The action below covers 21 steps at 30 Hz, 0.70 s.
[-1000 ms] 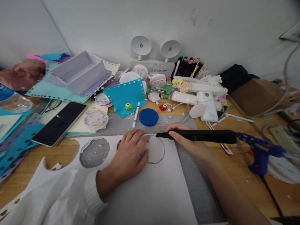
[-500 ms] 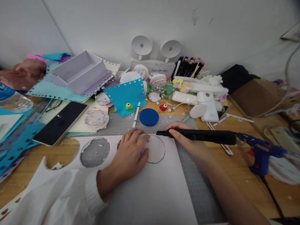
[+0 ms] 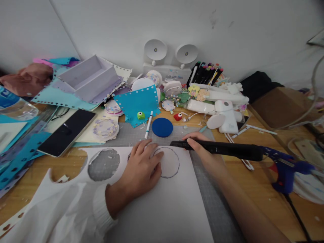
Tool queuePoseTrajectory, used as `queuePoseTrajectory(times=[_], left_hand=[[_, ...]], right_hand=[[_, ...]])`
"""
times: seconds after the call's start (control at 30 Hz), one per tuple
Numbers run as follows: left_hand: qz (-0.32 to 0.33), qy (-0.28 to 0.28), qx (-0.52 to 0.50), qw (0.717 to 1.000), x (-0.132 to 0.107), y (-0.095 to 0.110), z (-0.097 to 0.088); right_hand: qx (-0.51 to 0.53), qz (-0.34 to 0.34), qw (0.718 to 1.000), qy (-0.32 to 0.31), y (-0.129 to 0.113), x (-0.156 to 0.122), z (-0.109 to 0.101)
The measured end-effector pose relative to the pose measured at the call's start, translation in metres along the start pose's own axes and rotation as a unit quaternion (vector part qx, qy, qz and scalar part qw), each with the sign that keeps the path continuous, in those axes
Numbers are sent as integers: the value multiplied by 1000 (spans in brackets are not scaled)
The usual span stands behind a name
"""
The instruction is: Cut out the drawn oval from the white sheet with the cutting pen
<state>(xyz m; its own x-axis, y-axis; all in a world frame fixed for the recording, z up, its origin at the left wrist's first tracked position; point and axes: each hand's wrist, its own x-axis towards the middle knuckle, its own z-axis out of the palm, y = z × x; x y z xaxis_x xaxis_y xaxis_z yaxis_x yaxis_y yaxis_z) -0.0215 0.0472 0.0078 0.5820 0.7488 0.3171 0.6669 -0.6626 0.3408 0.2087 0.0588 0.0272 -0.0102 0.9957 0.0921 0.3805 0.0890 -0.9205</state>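
A white board [image 3: 167, 209] lies on a grey cutting mat [image 3: 210, 189], with a ragged round hole [image 3: 104, 164] through its left part. Flat on the board rests my left hand [image 3: 143, 165], fingers extended, covering the left edge of a circle drawn in dark line [image 3: 169, 162]. My right hand [image 3: 202, 148] grips a long black utility knife [image 3: 227, 149]. The knife's front end is near the board's top edge, just above the drawn circle. Whether its blade touches the board I cannot tell.
Beyond the board are a blue disc [image 3: 162, 127], a white marker [image 3: 149, 125] and green [image 3: 140, 115] and red [image 3: 178, 116] punches. A phone [image 3: 68, 132] lies at left; a blue glue gun [image 3: 286, 168] with its cord sits at right. Paper and decorations crowd the back.
The knife's front end has shifted slightly right along the board's top edge, and its rear end dips a little lower. My left hand keeps its place on the board.
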Motion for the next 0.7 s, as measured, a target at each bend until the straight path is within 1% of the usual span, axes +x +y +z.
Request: queuePoseTrajectory(times=[0.1,0.27,0.43,0.53,0.7], left_hand=[[-26,5,-14,1000,0,-3,3],[-50,1,-49,998,2,-8,6],[-69,-14,-52,996,10,-8,3],[-70,-17,-35,997,16,-9,2],[-48,-34,3,998,28,-10,1]], right_hand=[[30,18,999,17,4,1,0],[79,19,996,43,10,4,0],[178,29,979,96,16,8,0],[213,26,969,125,18,10,0],[259,32,954,146,18,12,-1]])
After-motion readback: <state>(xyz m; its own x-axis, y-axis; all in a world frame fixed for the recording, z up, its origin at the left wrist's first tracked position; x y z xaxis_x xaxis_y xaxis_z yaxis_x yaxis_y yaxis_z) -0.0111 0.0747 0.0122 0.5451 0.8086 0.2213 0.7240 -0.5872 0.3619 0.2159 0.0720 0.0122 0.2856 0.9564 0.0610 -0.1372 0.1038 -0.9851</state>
